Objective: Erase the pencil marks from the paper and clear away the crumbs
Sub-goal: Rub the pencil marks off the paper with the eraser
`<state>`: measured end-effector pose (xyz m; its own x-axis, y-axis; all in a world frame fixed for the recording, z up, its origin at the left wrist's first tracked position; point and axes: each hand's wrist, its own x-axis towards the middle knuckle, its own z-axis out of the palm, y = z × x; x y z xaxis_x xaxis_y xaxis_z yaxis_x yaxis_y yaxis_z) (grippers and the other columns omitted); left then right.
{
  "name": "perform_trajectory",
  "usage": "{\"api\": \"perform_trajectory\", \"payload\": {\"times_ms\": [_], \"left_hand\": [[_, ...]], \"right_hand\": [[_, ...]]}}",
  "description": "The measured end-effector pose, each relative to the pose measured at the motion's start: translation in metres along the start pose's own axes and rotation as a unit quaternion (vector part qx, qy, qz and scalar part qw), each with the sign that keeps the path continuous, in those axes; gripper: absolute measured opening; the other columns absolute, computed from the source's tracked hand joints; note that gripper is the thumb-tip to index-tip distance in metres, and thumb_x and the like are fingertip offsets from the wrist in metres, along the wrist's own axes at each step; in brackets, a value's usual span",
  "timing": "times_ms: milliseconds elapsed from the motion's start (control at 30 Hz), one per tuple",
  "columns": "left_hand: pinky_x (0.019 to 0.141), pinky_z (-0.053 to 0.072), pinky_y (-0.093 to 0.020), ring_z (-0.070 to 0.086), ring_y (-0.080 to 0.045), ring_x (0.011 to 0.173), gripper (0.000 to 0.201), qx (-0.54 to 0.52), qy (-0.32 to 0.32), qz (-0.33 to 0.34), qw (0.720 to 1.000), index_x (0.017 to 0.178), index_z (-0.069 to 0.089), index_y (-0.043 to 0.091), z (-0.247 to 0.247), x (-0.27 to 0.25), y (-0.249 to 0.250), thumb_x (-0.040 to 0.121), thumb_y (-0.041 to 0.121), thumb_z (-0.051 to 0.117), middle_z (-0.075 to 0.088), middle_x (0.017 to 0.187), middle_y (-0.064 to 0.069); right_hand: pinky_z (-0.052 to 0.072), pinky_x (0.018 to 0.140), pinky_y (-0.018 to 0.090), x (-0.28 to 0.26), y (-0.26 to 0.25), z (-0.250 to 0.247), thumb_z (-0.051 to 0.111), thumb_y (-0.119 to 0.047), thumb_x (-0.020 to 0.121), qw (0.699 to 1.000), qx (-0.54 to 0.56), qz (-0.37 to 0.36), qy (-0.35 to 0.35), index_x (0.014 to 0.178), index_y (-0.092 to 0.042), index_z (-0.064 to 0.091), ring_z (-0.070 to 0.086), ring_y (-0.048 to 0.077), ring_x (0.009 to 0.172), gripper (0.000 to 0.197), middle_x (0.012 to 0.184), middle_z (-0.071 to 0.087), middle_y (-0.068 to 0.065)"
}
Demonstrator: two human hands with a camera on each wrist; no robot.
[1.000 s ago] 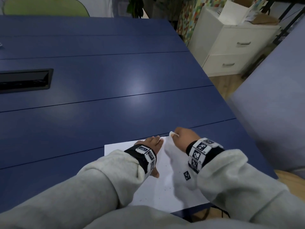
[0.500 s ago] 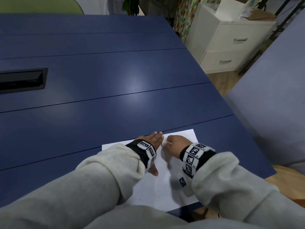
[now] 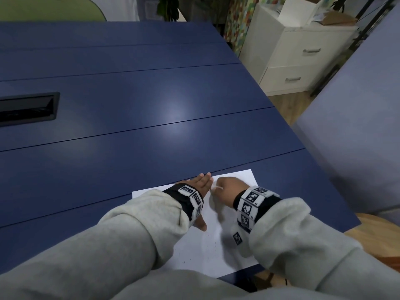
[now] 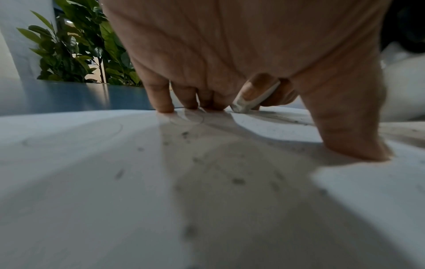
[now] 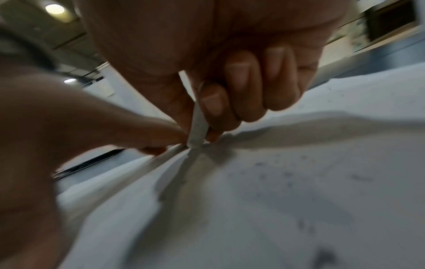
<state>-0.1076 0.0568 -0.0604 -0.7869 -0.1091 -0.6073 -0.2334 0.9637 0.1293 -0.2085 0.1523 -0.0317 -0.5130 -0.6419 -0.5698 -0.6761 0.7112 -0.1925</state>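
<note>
On the desk (image 3: 151, 137), the left hand (image 3: 200, 185) presses flat on the paper (image 3: 216, 252) (crumb-speckled); the right hand (image 3: 229, 189) pinches an eraser (image 5: 197, 125) against it.

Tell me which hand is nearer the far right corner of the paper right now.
Right. The right hand, gripping the eraser, is over the paper's far edge just short of that corner. The left hand presses flat on the sheet farther left, beside the right hand.
</note>
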Motion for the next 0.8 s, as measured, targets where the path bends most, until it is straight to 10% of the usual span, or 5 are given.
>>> {"api": "perform_trajectory", "payload": {"times_ms": [800], "left_hand": [[0.118,-0.001,-0.039,-0.019,-0.019,0.146,0.134,-0.004,-0.005,-0.005,1.000,0.149,-0.022,0.014,0.000,-0.003,0.001,0.068,0.064,0.073,-0.028,0.156,-0.001]], "right_hand": [[0.042,0.078,0.029,0.003,0.014,0.002,0.040,-0.038,0.096,1.000,0.009,-0.005,-0.013,0.090,-0.016,0.058,0.057,0.023,0.091,0.029,0.095,0.061,0.004]]}}
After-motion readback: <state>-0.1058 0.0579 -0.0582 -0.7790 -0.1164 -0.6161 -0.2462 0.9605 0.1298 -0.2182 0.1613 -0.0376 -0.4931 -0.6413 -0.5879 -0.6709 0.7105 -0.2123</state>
